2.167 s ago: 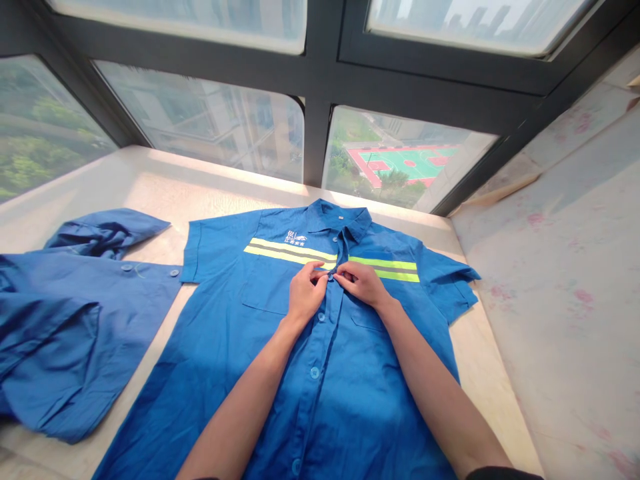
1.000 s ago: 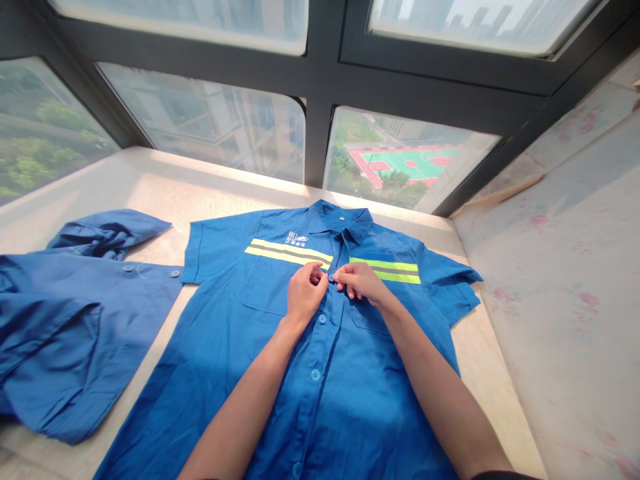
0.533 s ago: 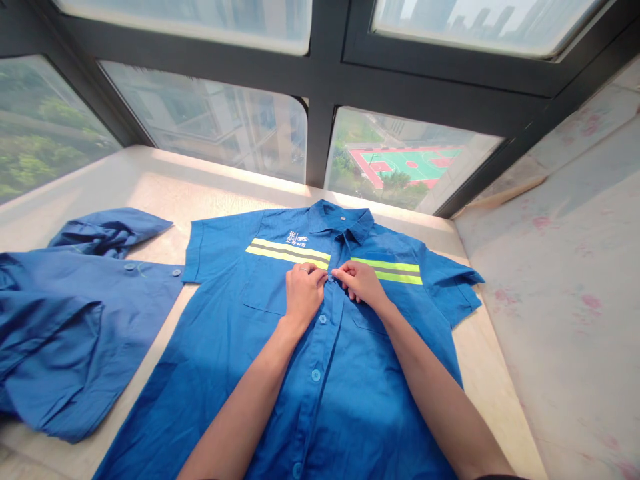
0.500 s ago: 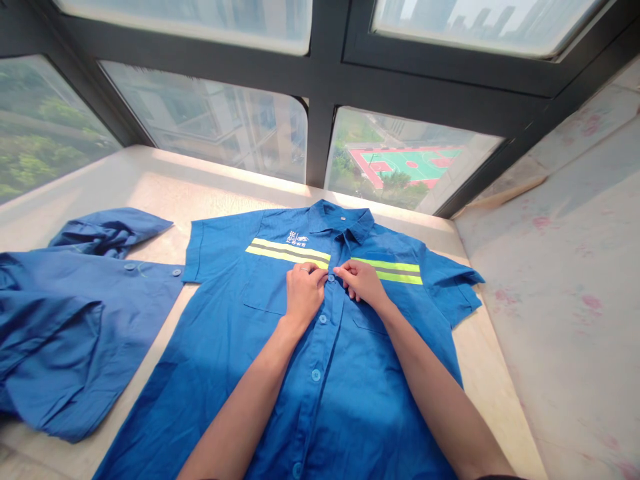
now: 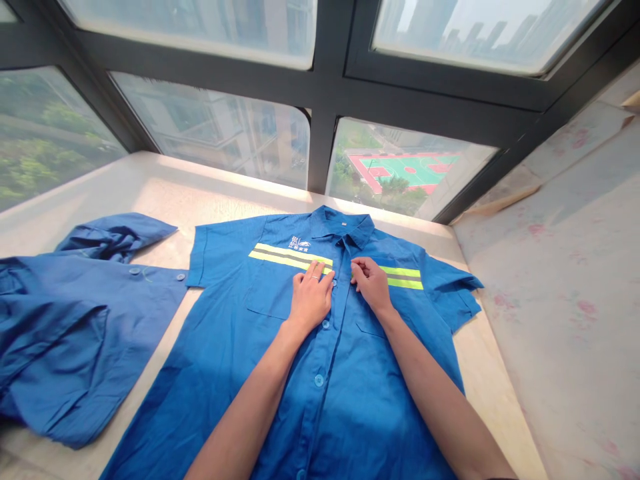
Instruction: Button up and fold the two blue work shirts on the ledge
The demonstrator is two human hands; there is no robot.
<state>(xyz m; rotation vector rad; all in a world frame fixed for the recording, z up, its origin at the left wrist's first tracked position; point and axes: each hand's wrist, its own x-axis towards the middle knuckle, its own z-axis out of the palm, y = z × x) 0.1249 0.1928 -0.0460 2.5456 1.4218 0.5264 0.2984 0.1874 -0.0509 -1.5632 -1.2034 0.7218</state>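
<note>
A blue short-sleeved work shirt (image 5: 390,387) lies spread front up, its collar toward the window. Yellow-and-grey reflective strips cross the chest, and a white logo sits above the left strip. My left hand (image 5: 313,295) rests on the left chest with fingers stretched out, a ring on one finger. Its fingertips are beside a button (image 5: 335,283) on the front placket. My right hand (image 5: 371,283) is on the right chest by the placket edge, thumb and fingers curled together, seemingly pinching the cloth. Further down the placket are buttons (image 5: 319,380), and the front looks fastened there.
A second blue garment (image 5: 135,327) with buttons lies crumpled at the left, close to the shirt's sleeve. Both are on a pale sill (image 5: 170,190). Dark window frames (image 5: 323,100) stand behind, and a wall with floral paper (image 5: 565,300) bounds the right side.
My hands have moved apart from the button near the chest strips. The left hand has flattened onto the shirt; the right has shifted right. The view has tilted slightly.
</note>
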